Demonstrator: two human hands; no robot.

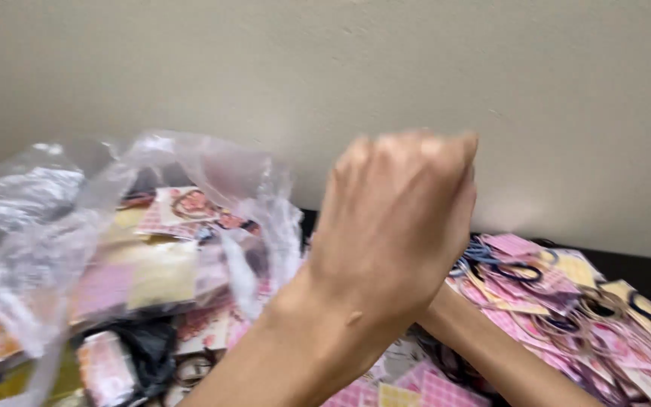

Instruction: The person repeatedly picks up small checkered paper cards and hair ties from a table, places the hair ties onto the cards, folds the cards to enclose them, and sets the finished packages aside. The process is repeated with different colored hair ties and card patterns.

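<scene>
left hand (393, 218) raised, fingers curled, grip cannot be told | right hand hidden behind it | bag (62, 226) and cards (559, 301) seen below

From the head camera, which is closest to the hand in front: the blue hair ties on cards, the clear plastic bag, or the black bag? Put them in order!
Measured from the front hand:
1. Blue hair ties on cards, just to its right, nearest.
2. Clear plastic bag, to its left; its edge sits a little farther off.
3. Black bag, low on the left, farthest.
</scene>
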